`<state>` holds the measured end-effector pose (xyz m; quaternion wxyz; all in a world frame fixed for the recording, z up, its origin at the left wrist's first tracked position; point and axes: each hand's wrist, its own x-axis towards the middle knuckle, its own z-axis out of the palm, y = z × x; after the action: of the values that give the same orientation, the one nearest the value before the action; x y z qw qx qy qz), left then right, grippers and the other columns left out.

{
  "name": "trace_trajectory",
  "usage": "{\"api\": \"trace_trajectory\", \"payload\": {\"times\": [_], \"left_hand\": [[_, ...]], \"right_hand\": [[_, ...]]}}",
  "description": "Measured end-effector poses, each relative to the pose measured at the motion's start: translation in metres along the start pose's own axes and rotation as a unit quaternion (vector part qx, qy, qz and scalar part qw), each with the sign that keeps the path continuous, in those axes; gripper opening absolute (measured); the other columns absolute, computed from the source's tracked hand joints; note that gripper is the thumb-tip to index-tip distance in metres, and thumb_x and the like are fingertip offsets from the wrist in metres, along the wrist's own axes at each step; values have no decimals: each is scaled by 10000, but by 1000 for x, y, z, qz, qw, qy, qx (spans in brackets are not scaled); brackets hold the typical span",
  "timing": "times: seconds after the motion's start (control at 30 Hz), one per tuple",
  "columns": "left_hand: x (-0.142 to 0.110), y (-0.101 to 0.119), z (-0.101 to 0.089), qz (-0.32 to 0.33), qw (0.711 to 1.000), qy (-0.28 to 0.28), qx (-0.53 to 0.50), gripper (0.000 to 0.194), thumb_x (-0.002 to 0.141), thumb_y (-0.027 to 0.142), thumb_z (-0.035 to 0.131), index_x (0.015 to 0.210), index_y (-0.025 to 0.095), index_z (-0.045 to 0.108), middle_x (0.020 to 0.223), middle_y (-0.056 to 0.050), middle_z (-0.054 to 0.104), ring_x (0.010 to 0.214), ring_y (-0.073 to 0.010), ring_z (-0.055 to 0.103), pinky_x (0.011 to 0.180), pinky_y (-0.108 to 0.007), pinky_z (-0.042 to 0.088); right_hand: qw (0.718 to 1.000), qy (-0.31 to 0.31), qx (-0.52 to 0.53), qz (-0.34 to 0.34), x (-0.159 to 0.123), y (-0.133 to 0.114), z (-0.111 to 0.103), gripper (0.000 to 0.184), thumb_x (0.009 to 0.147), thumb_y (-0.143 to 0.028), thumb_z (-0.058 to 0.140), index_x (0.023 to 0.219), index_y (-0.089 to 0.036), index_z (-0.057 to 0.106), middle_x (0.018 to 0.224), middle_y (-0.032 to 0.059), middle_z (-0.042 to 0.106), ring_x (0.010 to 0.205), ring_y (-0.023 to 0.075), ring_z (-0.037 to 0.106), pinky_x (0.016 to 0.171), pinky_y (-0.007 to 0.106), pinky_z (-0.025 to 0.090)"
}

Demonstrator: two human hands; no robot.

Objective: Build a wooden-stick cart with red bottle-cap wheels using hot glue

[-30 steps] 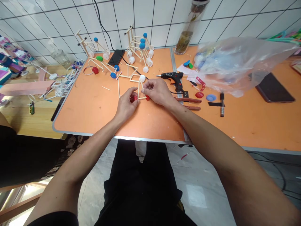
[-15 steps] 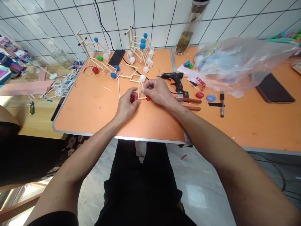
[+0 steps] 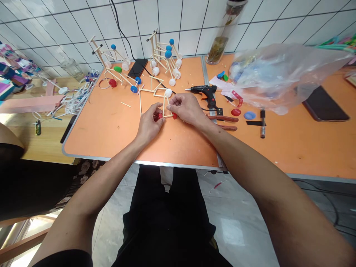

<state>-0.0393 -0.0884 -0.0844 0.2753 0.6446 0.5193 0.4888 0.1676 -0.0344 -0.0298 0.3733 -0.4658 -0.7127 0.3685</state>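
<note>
Between my hands stands a small frame of wooden sticks (image 3: 164,105) with a white bottle cap (image 3: 168,93) at its far end and a red cap (image 3: 174,115) at the near right. My left hand (image 3: 151,120) pinches a second red cap (image 3: 160,116) at the frame's near left corner. The fingers of my right hand (image 3: 185,106) are closed on the frame's right-hand stick. Just behind lie more joined sticks (image 3: 151,87). Two stick-and-cap models, one at the left (image 3: 107,63) and one in the middle (image 3: 164,55), stand farther back.
Right of my hands lie a black glue gun (image 3: 205,92) and red-handled pliers (image 3: 226,118). Beyond them are loose caps (image 3: 249,115), a marker (image 3: 263,124), a plastic bag (image 3: 278,74) and a phone (image 3: 325,105). A glass tube (image 3: 219,44) stands by the wall. Another person sits at the left.
</note>
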Motion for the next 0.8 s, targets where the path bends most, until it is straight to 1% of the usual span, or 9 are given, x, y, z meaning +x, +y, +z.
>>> {"api": "trace_trajectory", "payload": {"times": [0.3,0.53,0.63,0.73,0.8], "left_hand": [[0,-2,1,5,1000,5,8,608,886,14,752,1432,279,773,1054,18,793,889,-159,732,890,-327,631],[0,-2,0,10,1000,3,-3,615,883,-17,743,1431,261,765,1043,27,790,884,-152,725,891,-316,619],[0,-2,0,9,1000,4,4,624,889,-28,743,1437,269,764,1052,30,796,892,-149,725,891,-308,617],[0,-3,0,10,1000,6,7,638,899,-34,747,1458,273,763,1068,27,798,912,-151,739,896,-308,619],[1,-4,0,9,1000,9,5,642,908,-38,752,1467,278,761,1076,23,798,922,-155,746,898,-316,623]], "right_hand": [[1000,-2,-3,-1,0,3,1,151,972,-214,839,863,-252,741,849,34,794,832,234,725,740,376,484],[1000,-5,-2,0,-2,2,0,135,973,-223,845,873,-246,759,875,37,802,847,230,716,746,372,466],[1000,-2,-1,0,-2,1,0,109,970,-232,847,894,-247,770,855,29,805,850,236,723,761,371,480],[1000,2,6,4,-2,0,-1,105,1012,-267,834,926,-244,779,813,24,792,830,242,721,785,378,497],[1000,14,-3,-4,-2,-1,-5,139,1044,-299,833,932,-237,780,853,36,810,856,243,719,828,384,514]]}}
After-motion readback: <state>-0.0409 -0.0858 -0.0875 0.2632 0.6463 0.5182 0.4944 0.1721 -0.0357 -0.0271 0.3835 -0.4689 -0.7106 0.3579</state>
